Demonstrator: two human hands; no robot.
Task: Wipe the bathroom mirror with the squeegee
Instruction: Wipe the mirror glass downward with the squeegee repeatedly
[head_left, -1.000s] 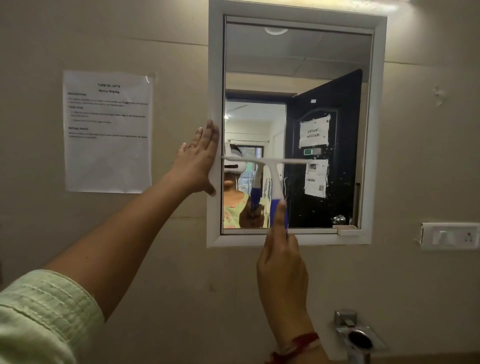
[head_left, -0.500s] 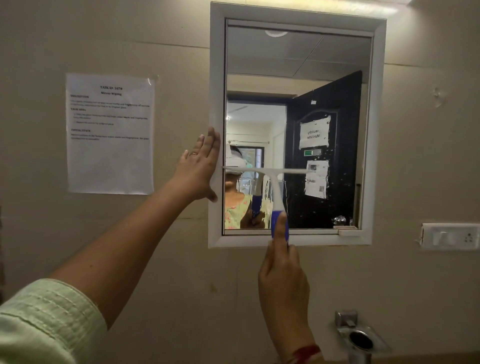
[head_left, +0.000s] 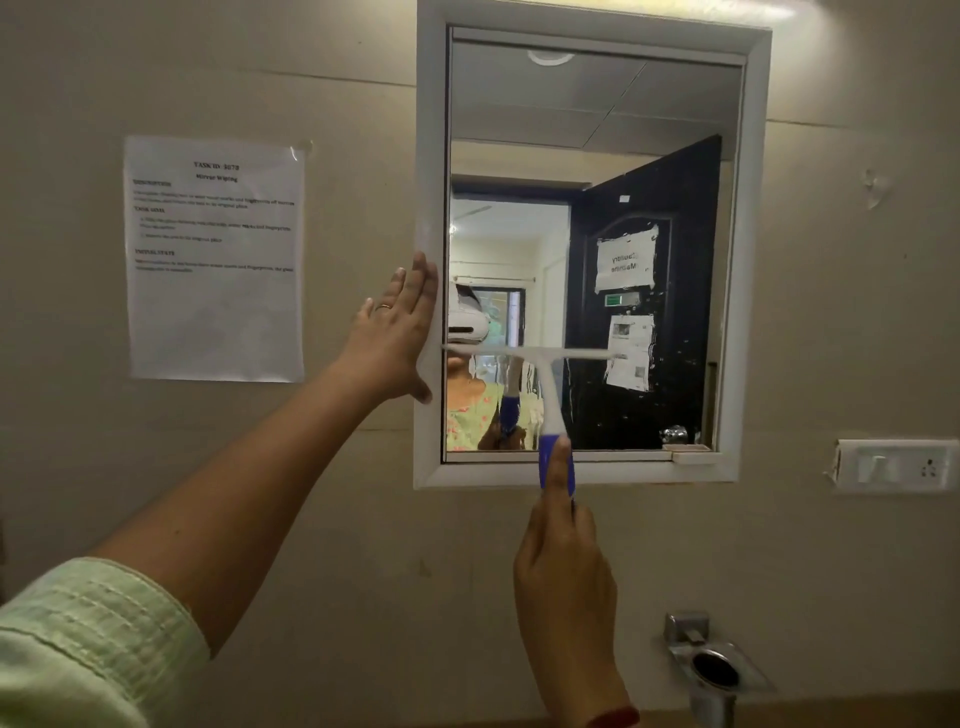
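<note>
The bathroom mirror (head_left: 597, 130) hangs on the wall in a white frame (head_left: 748, 260). A white squeegee (head_left: 548, 384) with a blue grip presses its blade flat across the lower left of the glass. My right hand (head_left: 563, 582) is closed around the blue grip, thumb pointing up along it, below the frame's bottom edge. My left hand (head_left: 395, 338) lies flat with fingers spread against the frame's left side, holding nothing. Water streaks and droplets show on the glass below and right of the blade.
A printed paper sheet (head_left: 215, 260) is taped to the wall left of the mirror. A white switch plate (head_left: 896, 465) sits at the right. A metal holder (head_left: 714, 667) juts from the wall at lower right. A small white ledge (head_left: 691, 454) rests in the frame's bottom right corner.
The squeegee and my right hand have slid downward on the glass. My left hand stays pressed on the frame's left side.
</note>
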